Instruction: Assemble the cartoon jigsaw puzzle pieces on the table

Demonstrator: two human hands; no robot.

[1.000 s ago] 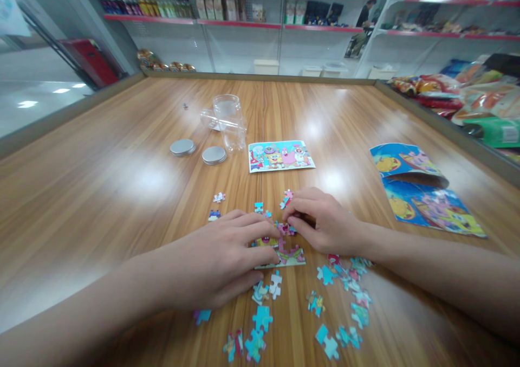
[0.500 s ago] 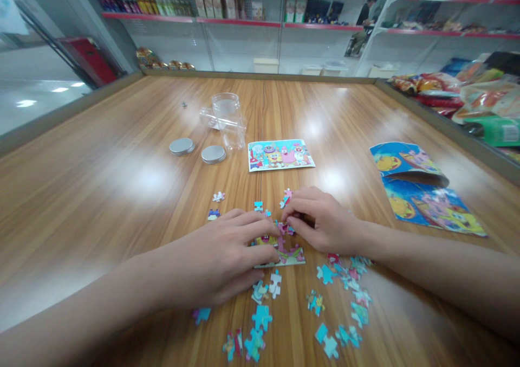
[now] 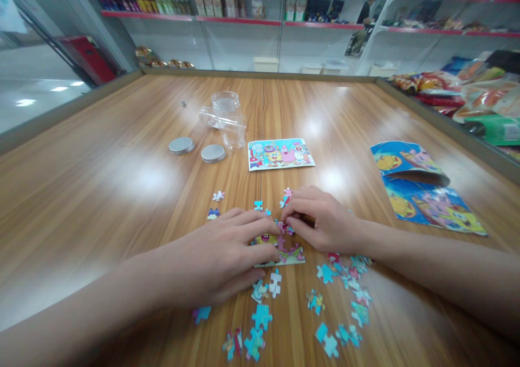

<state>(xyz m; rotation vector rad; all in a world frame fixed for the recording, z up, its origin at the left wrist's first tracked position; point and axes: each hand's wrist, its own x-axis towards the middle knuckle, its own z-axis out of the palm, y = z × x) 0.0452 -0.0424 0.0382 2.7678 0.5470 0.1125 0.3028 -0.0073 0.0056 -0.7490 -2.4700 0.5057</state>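
Nearest you, loose jigsaw pieces (image 3: 262,317) lie scattered on the wood-grain table (image 3: 325,112), more of them piled below your right wrist. Just beyond, your left hand (image 3: 221,256) is spread palm down, fingers loosely apart and partly covering the partly joined SpongeBob jigsaw (image 3: 292,254). Your right hand (image 3: 325,220) has thumb and forefinger drawn close at the jigsaw's upper right, by a pink piece (image 3: 287,227); whether they grip it, you cannot tell from this view. Farther out to your right lies a blue printed sleeve (image 3: 436,201). Ahead of your hands is the SpongeBob picture card (image 3: 281,154), with silver lids (image 3: 213,153) to its left and, behind those, an upright clear jar (image 3: 233,134). Past the table's far edge stand red-edged shelves (image 3: 239,20).
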